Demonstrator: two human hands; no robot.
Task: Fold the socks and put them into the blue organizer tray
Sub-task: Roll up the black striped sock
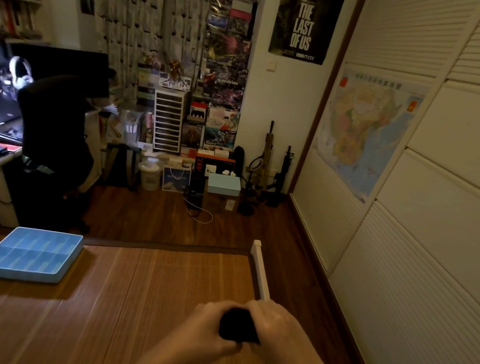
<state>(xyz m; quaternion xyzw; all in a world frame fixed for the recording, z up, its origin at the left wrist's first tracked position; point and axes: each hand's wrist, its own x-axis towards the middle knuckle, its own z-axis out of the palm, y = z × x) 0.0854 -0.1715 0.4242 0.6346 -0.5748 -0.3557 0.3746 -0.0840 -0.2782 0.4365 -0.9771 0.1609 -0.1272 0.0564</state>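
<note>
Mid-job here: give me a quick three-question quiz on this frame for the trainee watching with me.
1. True or false: the black fabric sock bundle already lies in the blue plastic organizer tray.
2. Multiple choice: what holds the bundle? A) the left hand alone; B) the right hand alone; C) both hands together.
3. Fill in: in the picture, the tray sits to the ___ of the hands.
Key: 1 false; 2 C; 3 left.
</note>
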